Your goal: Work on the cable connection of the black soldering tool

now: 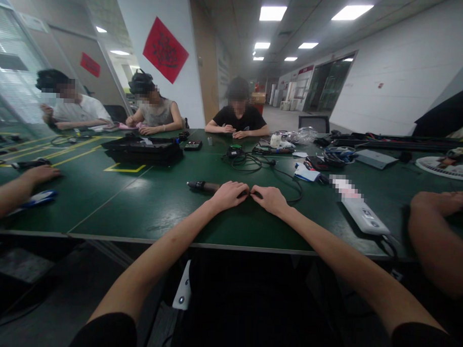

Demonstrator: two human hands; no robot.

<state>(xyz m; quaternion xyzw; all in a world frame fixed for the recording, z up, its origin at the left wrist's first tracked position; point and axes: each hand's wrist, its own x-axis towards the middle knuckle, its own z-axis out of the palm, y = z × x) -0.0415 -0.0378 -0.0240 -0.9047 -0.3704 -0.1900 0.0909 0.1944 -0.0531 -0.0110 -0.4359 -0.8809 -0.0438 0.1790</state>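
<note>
My left hand (229,194) rests at the middle of the green table (139,211), its thumb and fingers pinched together. Facing it, my right hand (269,199) is pinched too, and the fingertips of both almost meet. Something small and dark may be between them, too small to make out. Beside and behind my left hand lies a dark electric screwdriver (203,186), its metal tip towards the left. The hand hides the screwdriver's right end. A black cable (299,191) curves across the table behind my right hand.
A black tray (143,149) stands back left. Cables, small devices and a white power strip-like box (361,211) lie to the right. Neighbours' arms reach in at the left (10,191) and right (438,231). Several people sit across the table.
</note>
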